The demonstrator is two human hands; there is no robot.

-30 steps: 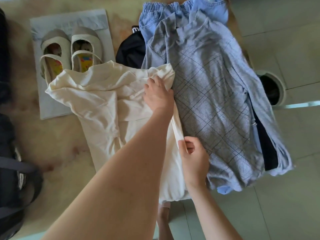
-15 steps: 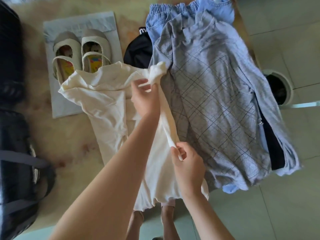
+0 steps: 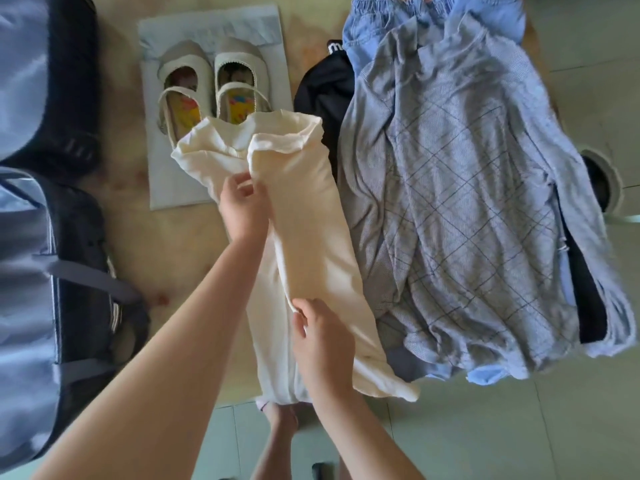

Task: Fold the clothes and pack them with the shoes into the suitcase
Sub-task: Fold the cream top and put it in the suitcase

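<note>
A cream top [image 3: 304, 209] lies lengthwise in the middle of the table, its right side folded over the left. My left hand [image 3: 242, 206] pinches the folded edge near the collar. Lower down, my right hand [image 3: 322, 341] pinches the same edge near the hem. A pair of beige strap shoes [image 3: 211, 84] stands on a pale cloth bag [image 3: 242, 26] just beyond the top. The open dark suitcase [image 3: 41, 237] with a blue-grey lining sits at the left. A grey-blue checked garment [image 3: 460, 209] lies spread out to the right.
Blue denim shorts [image 3: 391, 26] and a black garment [image 3: 329, 88] lie under the checked one at the back. A round floor fitting [image 3: 602, 181] shows at the right, past the table edge. My bare feet [image 3: 280, 420] stand on the tiled floor below.
Both hands have carried the right side of the cream top leftwards and laid it over the middle. The view has shifted left, bringing more of the suitcase in.
</note>
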